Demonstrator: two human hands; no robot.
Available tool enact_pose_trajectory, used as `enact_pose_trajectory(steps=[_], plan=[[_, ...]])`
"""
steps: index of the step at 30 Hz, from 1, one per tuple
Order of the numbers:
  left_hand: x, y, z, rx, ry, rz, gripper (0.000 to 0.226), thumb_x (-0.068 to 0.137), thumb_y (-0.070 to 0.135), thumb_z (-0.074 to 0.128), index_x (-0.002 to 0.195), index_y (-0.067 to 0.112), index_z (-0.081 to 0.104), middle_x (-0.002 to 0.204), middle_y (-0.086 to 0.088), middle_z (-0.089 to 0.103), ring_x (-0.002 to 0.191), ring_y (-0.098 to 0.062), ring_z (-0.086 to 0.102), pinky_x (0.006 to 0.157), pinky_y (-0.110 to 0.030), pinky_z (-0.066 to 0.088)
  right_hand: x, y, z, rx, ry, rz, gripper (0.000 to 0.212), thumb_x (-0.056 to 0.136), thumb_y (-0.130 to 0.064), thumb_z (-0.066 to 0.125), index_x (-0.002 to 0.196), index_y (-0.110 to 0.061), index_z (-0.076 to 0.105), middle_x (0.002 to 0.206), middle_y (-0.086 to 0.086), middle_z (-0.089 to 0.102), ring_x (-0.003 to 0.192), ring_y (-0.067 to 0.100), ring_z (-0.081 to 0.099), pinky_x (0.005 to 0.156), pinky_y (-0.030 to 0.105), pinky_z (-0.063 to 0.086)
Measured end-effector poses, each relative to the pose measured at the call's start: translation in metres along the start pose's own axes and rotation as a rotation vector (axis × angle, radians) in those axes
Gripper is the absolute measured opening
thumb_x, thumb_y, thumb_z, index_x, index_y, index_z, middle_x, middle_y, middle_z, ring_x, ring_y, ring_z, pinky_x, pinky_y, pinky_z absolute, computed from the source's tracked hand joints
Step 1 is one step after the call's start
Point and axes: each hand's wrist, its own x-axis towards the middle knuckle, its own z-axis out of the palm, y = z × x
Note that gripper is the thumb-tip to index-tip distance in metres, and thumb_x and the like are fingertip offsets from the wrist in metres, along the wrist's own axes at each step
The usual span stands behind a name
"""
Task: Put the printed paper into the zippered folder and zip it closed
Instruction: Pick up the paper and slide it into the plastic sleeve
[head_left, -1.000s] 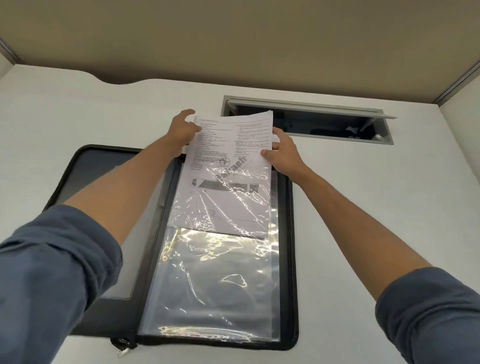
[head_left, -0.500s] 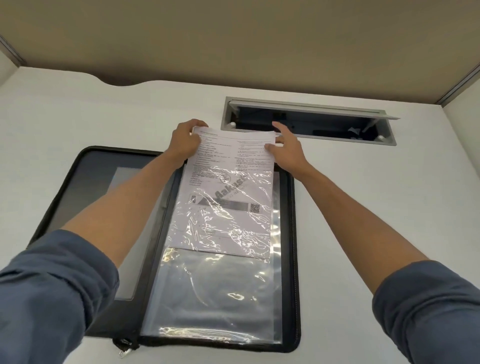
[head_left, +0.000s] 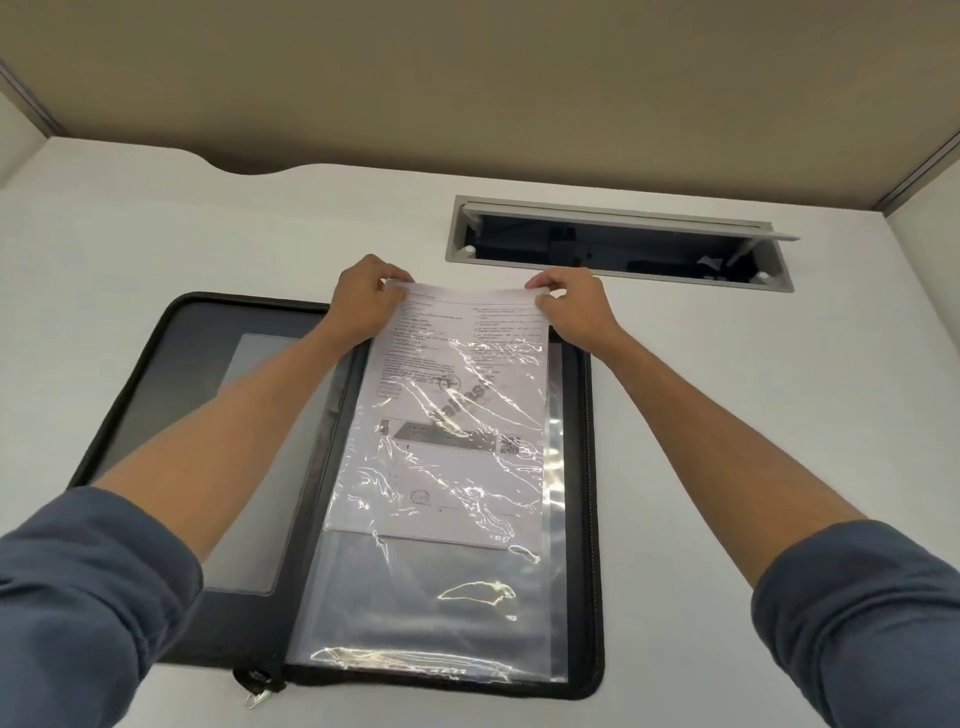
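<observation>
Head view. The zippered folder (head_left: 589, 467) lies open flat on the white surface (head_left: 753, 415), its black zipper edge running round both halves. The left half shows a dark inner panel with a grey pocket (head_left: 270, 467); the right half carries a clear plastic sleeve (head_left: 431, 613) with bright glare along its near edge. The zipper pull (head_left: 255, 696) hangs at the near edge, by the spine.

The printed paper (head_left: 452, 415) sits partly inside the clear plastic sleeve: its lower portion lies under the wrinkled film, its near edge well short of the sleeve bottom, and its far edge sticks out past the far end of the folder. Printed text in two columns, a grey banner and a small code square are visible through the film.

Left hand (head_left: 366, 301) is at the far left corner of the sheet, fingers (head_left: 387, 273) closed on the paper's edge. Right hand (head_left: 579, 306) is at the far right corner, thumb and forefinger pinched together on the paper. Both forearms are bare, with blue sleeves (head_left: 88, 597) pushed up near the elbows.

Beyond the hands, a grey cable tray (head_left: 618, 241) is recessed into the surface, its lid tilted open. A beige partition (head_left: 467, 78) stands behind the far edge.
</observation>
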Motion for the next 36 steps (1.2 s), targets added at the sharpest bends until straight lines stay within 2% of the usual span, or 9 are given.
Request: enact_pose_trajectory(steps=[6, 11, 15, 19, 22, 26, 29, 33, 36], plan=[[-0.009, -0.003, -0.005, 0.016, 0.007, 0.043, 0.024, 0.092, 0.008, 0.051, 0.102, 0.012, 0.072, 0.093, -0.009, 0.07, 0.084, -0.018, 0.056, 0.074, -0.023, 0.037, -0.006, 0.001, -0.001, -0.021, -0.095, -0.024, 0.028, 0.091, -0.003, 0.055, 0.112, -0.012, 0.071, 0.118, 0.003, 0.065, 0.103, 0.013, 0.055, 0.076, 0.018, 0.05], [-0.022, -0.009, -0.004, -0.017, -0.035, 0.13, 0.035, 0.095, 0.006, 0.044, 0.119, 0.023, 0.063, 0.083, -0.006, 0.058, 0.069, -0.017, 0.047, 0.067, -0.026, 0.041, -0.014, 0.002, -0.004, -0.031, -0.141, -0.03, 0.027, 0.09, -0.003, 0.055, 0.109, -0.013, 0.071, 0.112, 0.003, 0.066, 0.102, 0.016, 0.058, 0.077, 0.024, 0.052], [-0.028, -0.013, -0.001, 0.087, -0.024, 0.211, 0.037, 0.095, 0.001, 0.041, 0.117, 0.017, 0.067, 0.088, -0.007, 0.054, 0.082, -0.019, 0.048, 0.077, -0.031, 0.039, -0.019, 0.001, -0.007, -0.028, -0.147, -0.041, 0.028, 0.089, -0.003, 0.055, 0.108, -0.014, 0.072, 0.106, -0.001, 0.064, 0.098, 0.018, 0.059, 0.079, 0.032, 0.057], [-0.028, -0.015, -0.001, 0.076, -0.037, 0.182, 0.039, 0.093, -0.002, 0.045, 0.118, 0.016, 0.068, 0.094, -0.001, 0.053, 0.083, -0.017, 0.049, 0.077, -0.026, 0.036, -0.022, 0.002, -0.007, -0.068, -0.148, -0.057, 0.031, 0.092, -0.005, 0.054, 0.115, -0.019, 0.069, 0.116, 0.003, 0.065, 0.091, 0.016, 0.058, 0.061, 0.016, 0.047], [-0.027, -0.013, -0.003, 0.101, -0.07, 0.18, 0.039, 0.093, -0.002, 0.046, 0.118, 0.016, 0.069, 0.096, -0.004, 0.055, 0.088, -0.02, 0.053, 0.079, -0.027, 0.039, -0.023, 0.0, -0.007, -0.083, -0.166, -0.058, 0.03, 0.094, -0.005, 0.052, 0.115, -0.017, 0.07, 0.12, 0.005, 0.065, 0.089, 0.018, 0.059, 0.058, 0.017, 0.046], [-0.029, -0.009, -0.004, 0.218, -0.123, 0.184, 0.033, 0.094, 0.007, 0.047, 0.11, 0.018, 0.073, 0.106, -0.006, 0.058, 0.1, -0.021, 0.051, 0.09, -0.036, 0.042, -0.027, -0.005, -0.007, -0.111, -0.213, -0.065, 0.032, 0.092, -0.001, 0.051, 0.114, -0.012, 0.071, 0.123, 0.007, 0.066, 0.095, 0.017, 0.058, 0.073, 0.024, 0.05], [-0.033, -0.006, -0.006, 0.254, -0.148, 0.196, 0.029, 0.093, 0.012, 0.05, 0.11, 0.019, 0.073, 0.109, -0.005, 0.061, 0.104, -0.023, 0.05, 0.095, -0.04, 0.04, -0.031, -0.008, -0.009, -0.114, -0.242, -0.061, 0.034, 0.088, 0.001, 0.052, 0.113, -0.012, 0.072, 0.119, 0.007, 0.069, 0.094, 0.017, 0.061, 0.073, 0.02, 0.049], [-0.035, -0.008, -0.009, 0.294, -0.182, 0.211, 0.027, 0.092, 0.018, 0.055, 0.115, 0.02, 0.07, 0.113, -0.007, 0.06, 0.11, -0.025, 0.05, 0.097, -0.044, 0.039, -0.036, -0.01, -0.011, -0.11, -0.29, -0.04, 0.027, 0.092, -0.007, 0.054, 0.113, -0.009, 0.071, 0.119, 0.008, 0.068, 0.107, 0.022, 0.06, 0.085, 0.03, 0.052], [-0.038, -0.014, -0.008, 0.305, -0.2, 0.216, 0.03, 0.09, 0.026, 0.06, 0.119, 0.024, 0.067, 0.121, -0.004, 0.055, 0.119, -0.024, 0.045, 0.101, -0.045, 0.036, -0.039, -0.01, -0.01, -0.094, -0.323, -0.029, 0.025, 0.094, -0.015, 0.056, 0.114, -0.009, 0.071, 0.12, 0.007, 0.068, 0.108, 0.022, 0.06, 0.085, 0.027, 0.047]])
